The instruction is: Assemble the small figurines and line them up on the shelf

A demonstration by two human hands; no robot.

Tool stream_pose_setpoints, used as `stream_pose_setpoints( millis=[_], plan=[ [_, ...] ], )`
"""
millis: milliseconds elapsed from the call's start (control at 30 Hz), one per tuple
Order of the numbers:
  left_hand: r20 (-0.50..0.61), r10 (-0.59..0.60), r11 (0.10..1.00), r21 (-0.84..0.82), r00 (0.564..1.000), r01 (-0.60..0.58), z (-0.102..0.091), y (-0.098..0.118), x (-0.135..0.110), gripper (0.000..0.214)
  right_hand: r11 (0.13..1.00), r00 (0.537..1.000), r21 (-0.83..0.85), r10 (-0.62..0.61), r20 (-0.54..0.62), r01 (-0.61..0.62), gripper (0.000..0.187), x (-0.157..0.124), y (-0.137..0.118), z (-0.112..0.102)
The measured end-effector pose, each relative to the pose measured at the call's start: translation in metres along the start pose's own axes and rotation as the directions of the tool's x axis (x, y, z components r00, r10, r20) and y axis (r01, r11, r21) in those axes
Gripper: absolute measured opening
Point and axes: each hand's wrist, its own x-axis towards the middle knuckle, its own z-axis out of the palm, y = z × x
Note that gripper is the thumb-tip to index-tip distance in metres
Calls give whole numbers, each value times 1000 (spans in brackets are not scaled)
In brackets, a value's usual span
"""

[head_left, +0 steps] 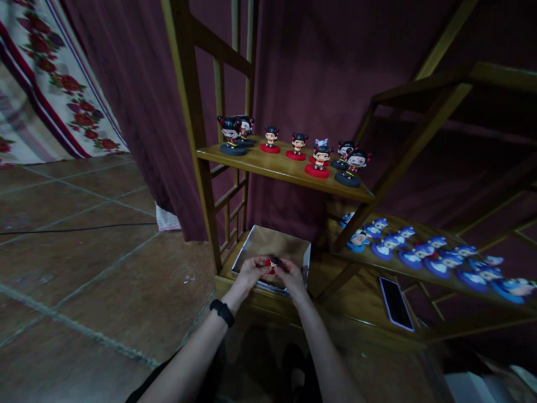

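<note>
Both hands meet over a shallow open cardboard box (279,240) on the bottom shelf. Between them is a small figurine (273,265) with black hair and a red base. My left hand (251,270) pinches its red side, and my right hand (291,274) grips it from the other side. The fingers partly cover the figurine. On the shelf above stand similar figurines: some have red bases, like this one (298,145), and others dark bases, like this one (230,137).
The wooden shelf unit (184,112) stands before a dark curtain (293,67). A lower shelf at right carries several blue-and-white figurines (419,254). A phone (395,302) lies on the bottom board. A black cable (84,228) crosses the tiled floor (96,280) at left.
</note>
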Motion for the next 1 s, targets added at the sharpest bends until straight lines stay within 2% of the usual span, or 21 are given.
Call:
stream_pose_setpoints(
  millis=[167, 333, 433, 700, 1000],
  plan=[
    [-42, 62, 998, -8, 997, -63, -1, -9, 6, 41, 999, 1000, -34, -26, 14, 26, 29, -2, -1, 0],
    [7, 90, 996, -5, 996, -90, 0, -7, 5, 44, 998, 998, -33, -53, 22, 53, 31, -1, 1, -2],
    [23, 69, 998, 15, 997, -69, 2, -3, 1, 41, 997, 997, -38, -73, 2, 73, 31, -1, 0, -1],
    [-28, -40, 999, -32, 999, 39, 3, 6, -9, 39, 995, 997, -77, -71, -26, 68, 23, -5, -6, -1],
    [-3, -24, 1000, 18, 1000, 25, 4, 4, -6, 40, 999, 997, -26, -43, -66, 42, 34, -9, -7, 3]
  ],
)
